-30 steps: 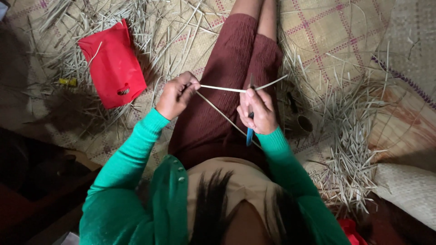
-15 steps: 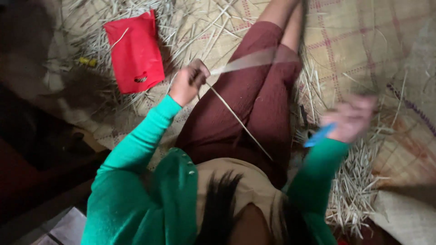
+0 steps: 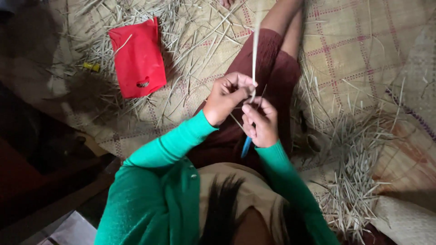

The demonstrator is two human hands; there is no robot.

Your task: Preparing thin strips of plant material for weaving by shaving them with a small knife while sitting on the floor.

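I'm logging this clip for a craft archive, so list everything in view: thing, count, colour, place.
Pale straw strip: one, pale tan, pinched by both hands, running up over the lap.
Blue-handled tool: one, blue, sticking out below the right hand; its tip is hidden.
Flat red plastic bag: one, red, on the mat at upper left.
Small yellow object: one, yellow, left of the bag; too small to identify.
Loose straw pieces: many, pale, scattered on the mat.
Woven checked mat: one, tan with reddish lines, under everything.
Left hand: green sleeve, gripping the strip.
Right hand: green sleeve, holding strip and tool.
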